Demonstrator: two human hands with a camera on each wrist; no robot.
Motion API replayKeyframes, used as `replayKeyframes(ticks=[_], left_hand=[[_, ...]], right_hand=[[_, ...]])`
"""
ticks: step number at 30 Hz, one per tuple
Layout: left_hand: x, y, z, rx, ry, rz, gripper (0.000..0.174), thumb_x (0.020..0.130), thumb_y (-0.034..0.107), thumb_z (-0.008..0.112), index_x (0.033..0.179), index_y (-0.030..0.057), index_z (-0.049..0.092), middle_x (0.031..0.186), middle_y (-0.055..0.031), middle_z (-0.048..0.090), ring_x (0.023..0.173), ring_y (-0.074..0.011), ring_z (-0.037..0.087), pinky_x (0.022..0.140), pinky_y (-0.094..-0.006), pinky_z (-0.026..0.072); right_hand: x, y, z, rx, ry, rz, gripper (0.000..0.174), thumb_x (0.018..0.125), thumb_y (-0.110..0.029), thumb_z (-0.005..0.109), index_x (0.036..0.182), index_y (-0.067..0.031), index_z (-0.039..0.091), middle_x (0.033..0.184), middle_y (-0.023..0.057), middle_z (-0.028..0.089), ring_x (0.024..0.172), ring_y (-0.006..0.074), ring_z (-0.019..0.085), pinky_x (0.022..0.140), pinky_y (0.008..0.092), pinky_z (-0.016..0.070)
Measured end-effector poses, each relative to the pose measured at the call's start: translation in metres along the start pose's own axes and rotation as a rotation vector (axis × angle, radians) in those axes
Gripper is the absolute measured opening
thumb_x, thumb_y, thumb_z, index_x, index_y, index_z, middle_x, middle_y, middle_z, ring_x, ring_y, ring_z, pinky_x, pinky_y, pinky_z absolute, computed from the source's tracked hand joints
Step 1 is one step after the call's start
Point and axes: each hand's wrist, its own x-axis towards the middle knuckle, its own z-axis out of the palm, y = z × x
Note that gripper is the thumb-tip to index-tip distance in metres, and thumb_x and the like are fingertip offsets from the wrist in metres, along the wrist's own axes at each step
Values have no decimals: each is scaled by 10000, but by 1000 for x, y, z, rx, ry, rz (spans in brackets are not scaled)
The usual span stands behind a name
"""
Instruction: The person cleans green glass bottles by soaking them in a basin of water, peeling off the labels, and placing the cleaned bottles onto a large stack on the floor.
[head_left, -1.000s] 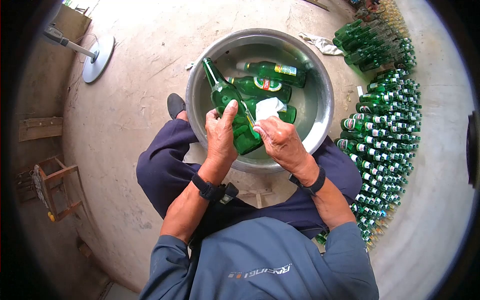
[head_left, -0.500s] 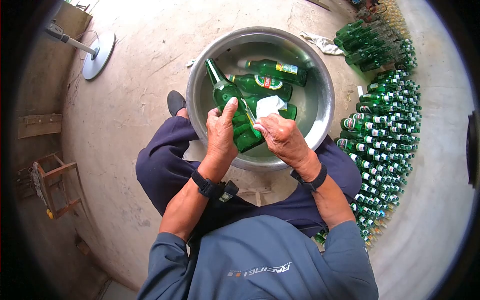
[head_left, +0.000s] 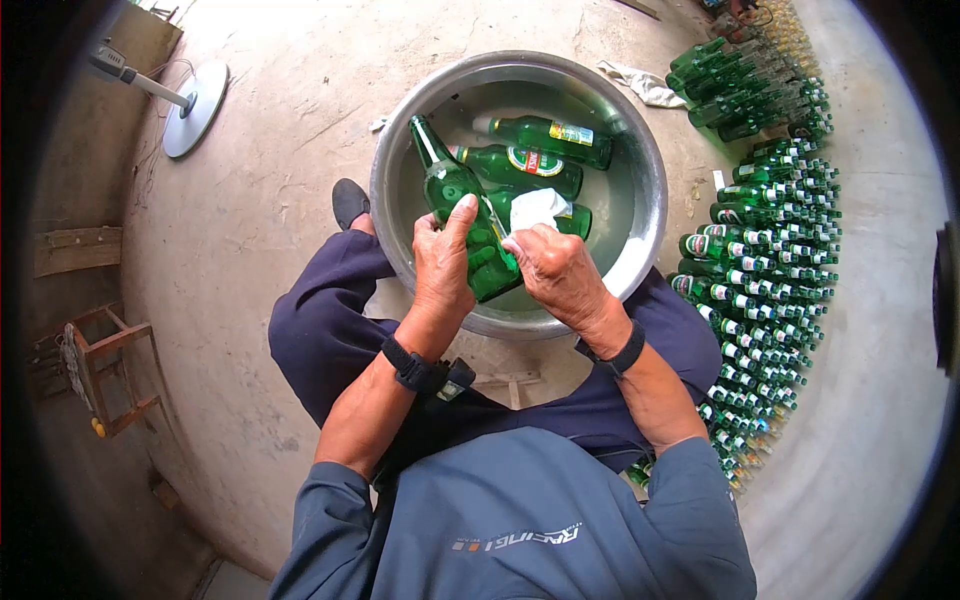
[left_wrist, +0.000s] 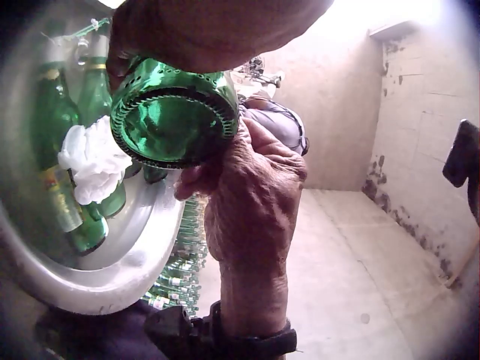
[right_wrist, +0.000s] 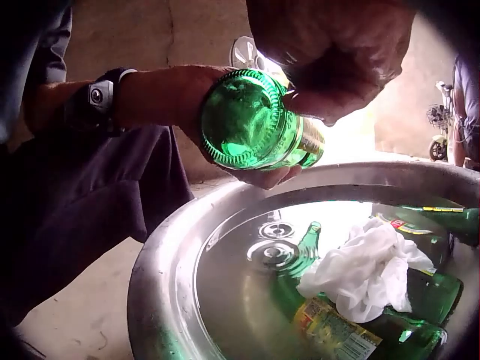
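Observation:
A green glass beer bottle [head_left: 450, 188] is held tilted over a metal basin [head_left: 654, 215], its neck pointing away from the person and its base towards them. My left hand [head_left: 440, 268] grips the lower body, thumb on top. My right hand [head_left: 562, 272] has curled fingers at the bottle's near right side, where thumb and finger pinch the edge of a label [right_wrist: 311, 139]. Inside the basin, several green bottles [head_left: 560, 143] lie in water. A crumpled white cloth [head_left: 537, 208] rests on them, just beyond my right hand.
Many green bottles [head_left: 760, 250] are massed on the floor at right, along a pale wall. A white rag [head_left: 645, 86] lies behind the basin. At left are a fan stand's round base [head_left: 196, 110] and a wooden frame [head_left: 118, 350].
My right fingertips have shifted slightly up along the bottle's side. The left hand keeps its grip, and the bottle stays at nearly the same tilt.

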Motion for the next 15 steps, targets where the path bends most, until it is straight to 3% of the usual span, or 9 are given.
replayKeyframes(ticks=[15], left_hand=[[2,-2,-1,27,2,20,594,882,256,808,1249,-39,447,1081,-133,623,891,-177,645,770,-326,564]], right_hand=[[1,0,5,43,59,24,130,904,-68,676,809,-8,609,713,173,590,668,371,617,582,453,488]])
